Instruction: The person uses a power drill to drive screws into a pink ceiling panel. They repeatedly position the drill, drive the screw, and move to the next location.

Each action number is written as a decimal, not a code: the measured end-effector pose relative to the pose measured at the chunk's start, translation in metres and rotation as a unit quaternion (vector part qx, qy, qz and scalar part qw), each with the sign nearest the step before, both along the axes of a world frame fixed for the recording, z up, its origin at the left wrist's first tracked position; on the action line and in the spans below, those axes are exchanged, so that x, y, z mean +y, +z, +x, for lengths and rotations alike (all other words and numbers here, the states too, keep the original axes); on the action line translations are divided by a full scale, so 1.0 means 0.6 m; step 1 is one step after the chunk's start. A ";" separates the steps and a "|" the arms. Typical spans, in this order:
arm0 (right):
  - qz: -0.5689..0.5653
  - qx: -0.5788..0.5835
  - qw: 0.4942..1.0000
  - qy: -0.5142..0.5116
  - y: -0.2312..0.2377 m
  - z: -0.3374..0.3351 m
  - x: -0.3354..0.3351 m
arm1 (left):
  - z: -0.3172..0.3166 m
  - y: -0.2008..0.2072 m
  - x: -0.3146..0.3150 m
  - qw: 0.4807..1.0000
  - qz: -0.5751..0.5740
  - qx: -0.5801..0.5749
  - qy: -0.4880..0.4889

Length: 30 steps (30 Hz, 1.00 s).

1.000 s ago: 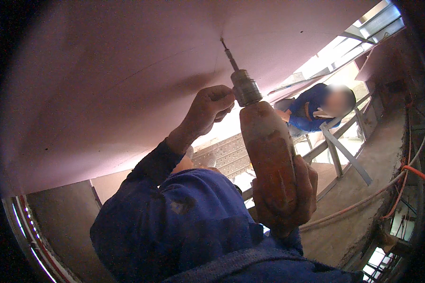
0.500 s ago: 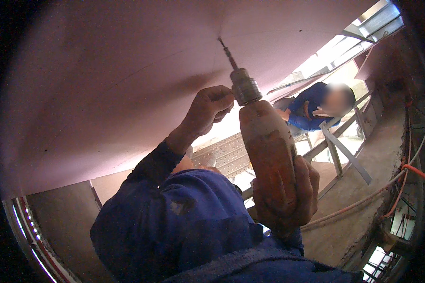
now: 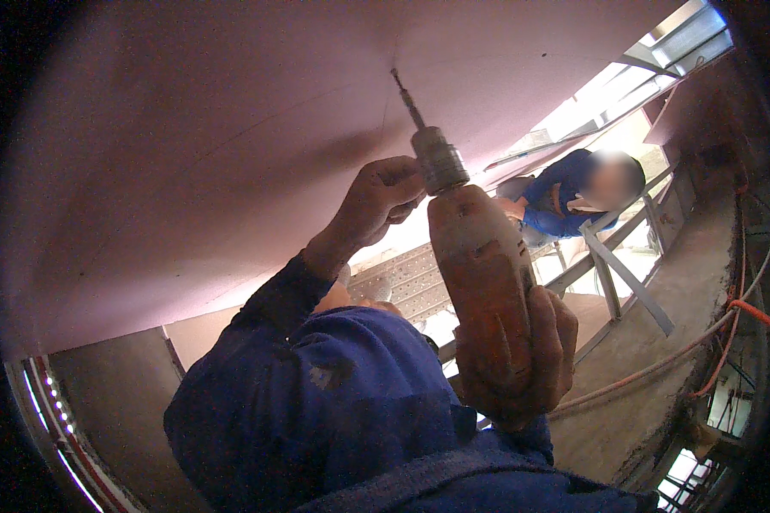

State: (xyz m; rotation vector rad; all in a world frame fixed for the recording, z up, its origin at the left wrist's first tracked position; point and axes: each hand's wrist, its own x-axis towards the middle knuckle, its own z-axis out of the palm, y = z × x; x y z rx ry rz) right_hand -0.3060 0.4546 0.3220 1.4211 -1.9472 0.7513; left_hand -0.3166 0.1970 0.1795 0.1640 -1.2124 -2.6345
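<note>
A worn orange-brown power drill [image 3: 488, 282] points up at a pinkish board [image 3: 231, 162] overhead. My right hand [image 3: 556, 350] is wrapped round its rear body. A silver chuck [image 3: 439, 160] holds a thin dark bit [image 3: 409, 101], whose tip meets the board or a small screw there; which one is too small to tell. Beside the chuck, my left hand [image 3: 378, 201] is raised with its fingers curled closed, close to or touching the metal. What those fingers hold, if anything, is hidden. Dark blue sleeves cover both my arms.
Another person in blue [image 3: 565, 192] is at the right, behind metal framing [image 3: 607, 274]. A perforated metal plank [image 3: 406, 278] shows beyond my arm. An orange-and-pale cable [image 3: 659, 368] crosses the right side near a rough wall [image 3: 633, 410].
The drill's front end and chuck have shifted slightly left and down, and the bit tip slightly left. My left hand has barely moved and stays closed by the chuck.
</note>
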 end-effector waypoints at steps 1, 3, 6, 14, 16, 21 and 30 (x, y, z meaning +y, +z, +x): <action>0.000 0.018 1.000 0.008 -0.001 -0.003 -0.001 | 0.001 0.000 0.000 1.000 -0.004 0.025 -0.011; 0.000 0.014 1.000 0.008 -0.001 -0.002 0.000 | 0.005 0.001 0.002 0.995 -0.022 0.083 -0.049; -0.014 -0.064 0.998 -0.013 0.001 0.010 0.002 | 0.015 0.008 0.009 0.981 -0.054 0.148 -0.112; 0.043 0.036 0.998 -0.021 0.004 0.006 0.001 | 0.032 0.040 0.080 0.958 -0.047 0.121 -0.256; 0.016 -0.011 1.000 -0.022 0.003 0.010 0.001 | 0.028 0.046 0.089 0.955 0.004 0.145 -0.260; -0.025 -0.096 0.995 -0.027 -0.003 0.015 -0.001 | 0.026 0.058 0.097 0.946 0.060 0.192 -0.253; -0.012 -0.088 0.996 -0.018 0.002 0.012 0.005 | 0.017 0.070 0.104 0.945 0.022 0.234 -0.229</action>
